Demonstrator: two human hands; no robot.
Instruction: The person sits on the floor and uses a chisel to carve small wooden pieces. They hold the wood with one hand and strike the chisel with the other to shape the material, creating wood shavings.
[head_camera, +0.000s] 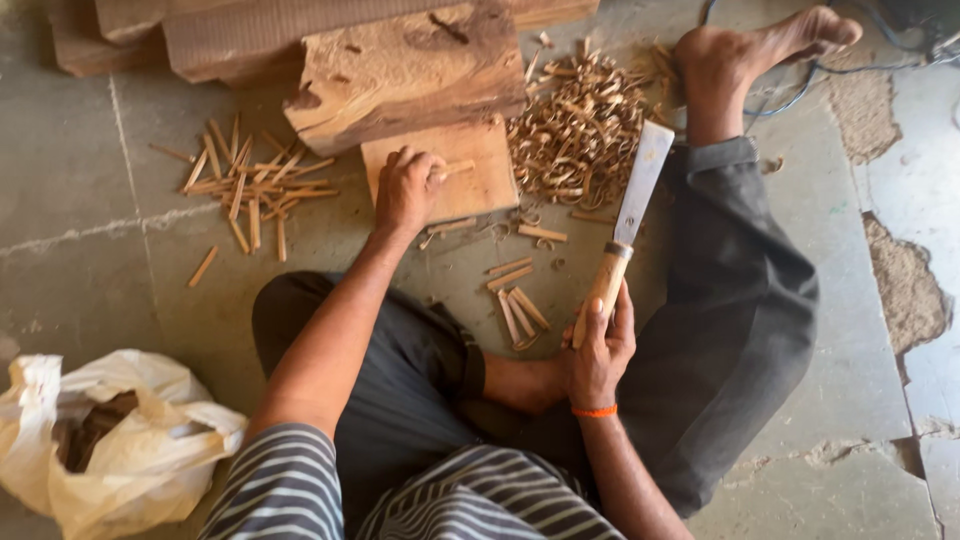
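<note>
Left hand (405, 190) pins a small stick (458, 168) flat on the wood block (470, 175), frame centre. Right hand (598, 350) fisted round cleaver (628, 215) handle; blade points up-frame, right of the stick.

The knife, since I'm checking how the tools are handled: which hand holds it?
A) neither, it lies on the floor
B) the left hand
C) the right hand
C: the right hand grips the knife by its wooden handle, while the left hand presses a small stick on the wooden board.
</note>
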